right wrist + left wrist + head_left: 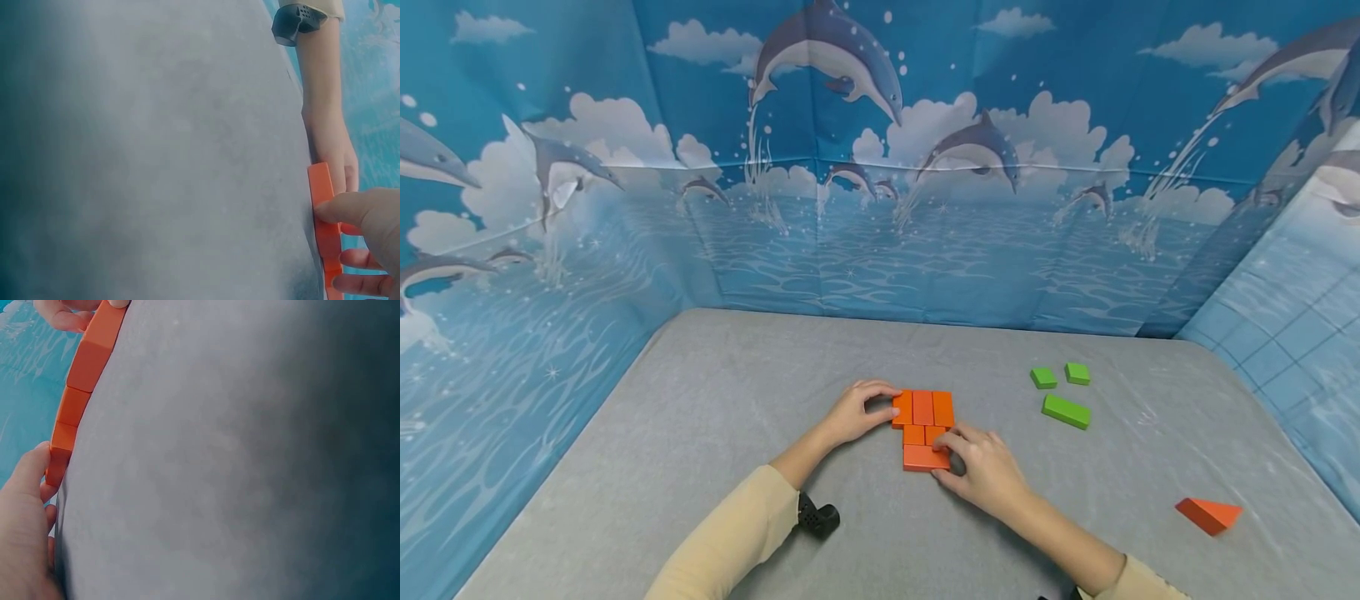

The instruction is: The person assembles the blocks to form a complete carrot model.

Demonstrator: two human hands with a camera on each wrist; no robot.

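Note:
Several orange blocks lie flat and close together on the grey cloth in the head view. Three upright rectangles form the far row, with an orange rectangular block (902,410) at its left end. Two small square blocks (913,435) sit below them, and a wide orange block (921,457) makes the near row. My left hand (856,412) holds the left-end block by its outer side, thumb and forefinger at its corners. With thumb at the near edge and fingertips over the right side, my right hand (988,467) grips the wide block; its fingers partly hide the right square.
Two small green blocks (1043,378) and a longer green block (1066,412) lie to the right. An orange triangular block (1210,515) rests farther right and nearer. A dolphin-print curtain (880,250) surrounds the grey-covered table (737,358) at back and sides.

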